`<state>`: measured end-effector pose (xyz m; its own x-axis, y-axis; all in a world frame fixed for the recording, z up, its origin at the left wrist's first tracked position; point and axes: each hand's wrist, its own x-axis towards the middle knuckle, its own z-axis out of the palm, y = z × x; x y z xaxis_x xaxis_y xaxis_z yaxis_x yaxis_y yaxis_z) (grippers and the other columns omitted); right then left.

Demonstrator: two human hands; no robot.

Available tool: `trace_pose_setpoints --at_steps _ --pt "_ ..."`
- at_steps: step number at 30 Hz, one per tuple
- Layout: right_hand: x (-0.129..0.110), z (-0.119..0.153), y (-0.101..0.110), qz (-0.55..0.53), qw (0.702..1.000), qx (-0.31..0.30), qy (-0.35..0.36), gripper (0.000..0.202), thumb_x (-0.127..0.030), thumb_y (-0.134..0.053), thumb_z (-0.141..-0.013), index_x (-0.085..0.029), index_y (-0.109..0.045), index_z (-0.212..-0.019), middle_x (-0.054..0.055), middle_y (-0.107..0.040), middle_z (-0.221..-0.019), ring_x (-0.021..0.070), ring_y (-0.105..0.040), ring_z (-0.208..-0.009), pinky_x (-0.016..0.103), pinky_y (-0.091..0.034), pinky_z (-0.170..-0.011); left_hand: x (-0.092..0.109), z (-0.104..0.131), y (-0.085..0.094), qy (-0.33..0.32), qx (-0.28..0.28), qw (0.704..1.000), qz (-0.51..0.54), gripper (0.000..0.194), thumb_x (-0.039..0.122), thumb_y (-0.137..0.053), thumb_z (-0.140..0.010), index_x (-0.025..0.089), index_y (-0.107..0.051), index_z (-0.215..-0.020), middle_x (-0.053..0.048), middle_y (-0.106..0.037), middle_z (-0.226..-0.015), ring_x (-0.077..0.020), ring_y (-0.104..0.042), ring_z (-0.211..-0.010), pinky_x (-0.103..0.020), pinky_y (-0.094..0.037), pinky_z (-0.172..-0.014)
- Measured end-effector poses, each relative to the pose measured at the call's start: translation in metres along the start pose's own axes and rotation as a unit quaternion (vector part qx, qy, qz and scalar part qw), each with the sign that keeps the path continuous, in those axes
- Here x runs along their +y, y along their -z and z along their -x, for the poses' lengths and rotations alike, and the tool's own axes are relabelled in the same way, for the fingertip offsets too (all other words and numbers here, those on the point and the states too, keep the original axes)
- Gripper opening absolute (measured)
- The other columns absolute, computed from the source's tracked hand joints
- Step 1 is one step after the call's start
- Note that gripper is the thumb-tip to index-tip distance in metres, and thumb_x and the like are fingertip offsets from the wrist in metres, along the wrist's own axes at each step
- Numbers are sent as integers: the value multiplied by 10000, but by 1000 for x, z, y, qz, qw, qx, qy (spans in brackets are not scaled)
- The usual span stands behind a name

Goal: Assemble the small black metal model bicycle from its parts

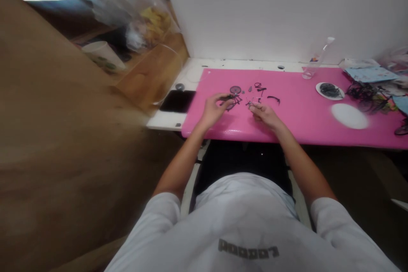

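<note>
My left hand (214,108) is closed on a small dark model bicycle frame (236,99), gripping it near its left end. In my right hand (265,114) a thin, silvery part (254,103) is pinched; its exact kind is too small to make out. The two hands are a short way apart over the pink mat (287,129). Just beyond the left hand lies a small spoked wheel (235,89). Small dark parts (260,89) lie past the right hand, and a curved black piece (274,99) rests to its right.
A black phone-like slab (177,101) lies left of the mat. On the right are a dish of dark parts (330,90), a white round dish (349,116), a clear bottle (318,58) and a pile of dark model bicycles (366,95). A white wall (280,12) stands behind.
</note>
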<state>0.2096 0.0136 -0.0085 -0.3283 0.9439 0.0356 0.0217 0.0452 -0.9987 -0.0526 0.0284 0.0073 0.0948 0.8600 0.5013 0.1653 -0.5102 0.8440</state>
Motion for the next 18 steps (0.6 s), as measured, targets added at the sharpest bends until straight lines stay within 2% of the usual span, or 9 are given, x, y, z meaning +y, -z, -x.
trace_pose_setpoints --at_steps 1,3,9,18 --pt "-4 1 -1 -49 999 -5 -3 498 -664 -866 -855 -232 -620 -839 -113 -335 -593 82 -232 -509 243 -224 -485 3 2 -3 -11 -5 1000 -8 275 390 -866 -956 207 -865 -1161 -123 -854 -1173 -266 -817 -1081 -444 -651 -1032" --pt "-9 2 -3 -118 993 -8 -4 557 -691 -899 -825 -242 -570 -820 -130 -249 -614 72 -141 -518 247 -142 -469 11 6 -8 -29 -24 999 -29 251 375 -847 -976 231 -865 -1180 -114 -850 -1175 -256 -808 -1098 -434 -656 -1019" --pt "-18 6 -11 -162 987 -16 -14 581 -657 -952 -800 -238 -549 -814 -127 -233 -645 64 -114 -533 242 -113 -458 27 15 -17 -62 -70 994 -53 262 400 -835 -995 255 -856 -1213 -113 -840 -1176 -242 -797 -1051 -422 -671 -947" --pt "-26 11 -19 -167 986 -22 -13 549 -650 -944 -821 -237 -583 -848 -126 -234 -645 67 -107 -535 250 -110 -461 29 17 -19 -86 -81 992 -42 297 443 -816 -1010 242 -854 -1225 -112 -845 -1140 -228 -793 -1019 -379 -666 -889"
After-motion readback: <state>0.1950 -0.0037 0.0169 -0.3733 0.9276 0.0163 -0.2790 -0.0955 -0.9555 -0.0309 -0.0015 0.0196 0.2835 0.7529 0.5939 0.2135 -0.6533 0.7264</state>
